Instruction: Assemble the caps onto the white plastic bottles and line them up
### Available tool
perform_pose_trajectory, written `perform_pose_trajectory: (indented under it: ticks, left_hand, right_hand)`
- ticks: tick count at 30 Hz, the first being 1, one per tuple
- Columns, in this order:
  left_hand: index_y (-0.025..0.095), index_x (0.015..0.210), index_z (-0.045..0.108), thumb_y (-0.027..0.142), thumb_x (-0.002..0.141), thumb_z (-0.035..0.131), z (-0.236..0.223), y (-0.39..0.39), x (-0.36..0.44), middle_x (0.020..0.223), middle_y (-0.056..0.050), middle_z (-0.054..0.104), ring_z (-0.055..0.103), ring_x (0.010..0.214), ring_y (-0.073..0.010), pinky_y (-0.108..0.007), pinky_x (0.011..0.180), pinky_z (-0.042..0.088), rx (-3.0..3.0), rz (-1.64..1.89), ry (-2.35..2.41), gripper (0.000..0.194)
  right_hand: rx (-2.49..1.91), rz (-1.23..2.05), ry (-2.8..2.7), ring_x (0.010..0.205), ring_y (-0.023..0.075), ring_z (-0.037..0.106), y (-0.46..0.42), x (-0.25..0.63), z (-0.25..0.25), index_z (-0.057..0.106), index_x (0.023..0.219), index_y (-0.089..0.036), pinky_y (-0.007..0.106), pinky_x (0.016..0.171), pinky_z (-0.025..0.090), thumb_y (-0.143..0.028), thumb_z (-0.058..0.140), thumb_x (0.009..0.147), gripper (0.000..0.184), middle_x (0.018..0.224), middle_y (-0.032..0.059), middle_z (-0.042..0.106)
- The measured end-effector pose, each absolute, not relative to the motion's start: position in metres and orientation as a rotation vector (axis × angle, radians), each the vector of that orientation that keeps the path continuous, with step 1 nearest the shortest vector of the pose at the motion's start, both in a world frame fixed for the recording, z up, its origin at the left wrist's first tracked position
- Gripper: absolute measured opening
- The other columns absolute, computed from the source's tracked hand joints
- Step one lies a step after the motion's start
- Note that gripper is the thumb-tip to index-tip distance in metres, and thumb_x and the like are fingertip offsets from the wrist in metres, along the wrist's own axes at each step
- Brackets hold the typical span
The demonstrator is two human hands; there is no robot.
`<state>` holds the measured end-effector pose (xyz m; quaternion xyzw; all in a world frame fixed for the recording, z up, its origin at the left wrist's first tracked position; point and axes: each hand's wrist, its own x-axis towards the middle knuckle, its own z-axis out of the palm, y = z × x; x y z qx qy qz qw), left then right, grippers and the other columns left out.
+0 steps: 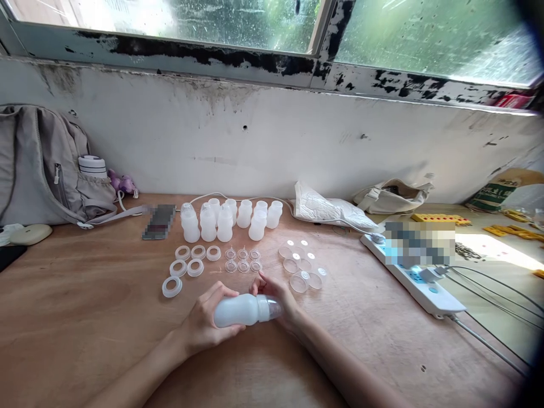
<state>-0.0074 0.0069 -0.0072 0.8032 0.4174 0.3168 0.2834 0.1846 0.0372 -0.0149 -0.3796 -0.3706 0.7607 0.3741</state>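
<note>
A frosted white baby bottle [238, 310] with a clear cap lies sideways between my hands, its capped end to the right. My left hand [209, 317] is wrapped round the bottle's base. My right hand [278, 300] closes about the collar and clear cap; some of its fingers are hidden behind them. Beyond my hands, white collar rings [171, 287] lie at the left and clear teats [243, 266] stand in two rows in the middle. Clear caps [298, 283] lie to the right. Several frosted bottles [225, 224] stand behind them, some at the left with caps on.
A white power strip [412, 280] with plugged-in cables lies at the right. Along the wall are a white padded bag [327, 209] and a beige pouch [393, 195]. A phone [158, 222] and a grey backpack [46, 164] are at the left.
</note>
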Motion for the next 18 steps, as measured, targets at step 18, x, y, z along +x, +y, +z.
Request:
perform_pose_trajectory:
  ticks: [18]
  left_hand:
    - [0.023,0.125,0.025,0.029,0.080,0.051,-0.019,0.029,-0.024,0.123,-0.011,0.041,0.039,0.116,-0.0242,-0.042,0.094,0.036,2.227,1.225,1.507,0.053]
  right_hand:
    - [-1.123,0.680,-1.594,0.071,0.0152,0.056,0.085,0.205,0.083,0.060,0.088,-0.018,0.030,0.065,0.047,-0.038,0.060,0.072,0.026,0.081,0.0047,0.062]
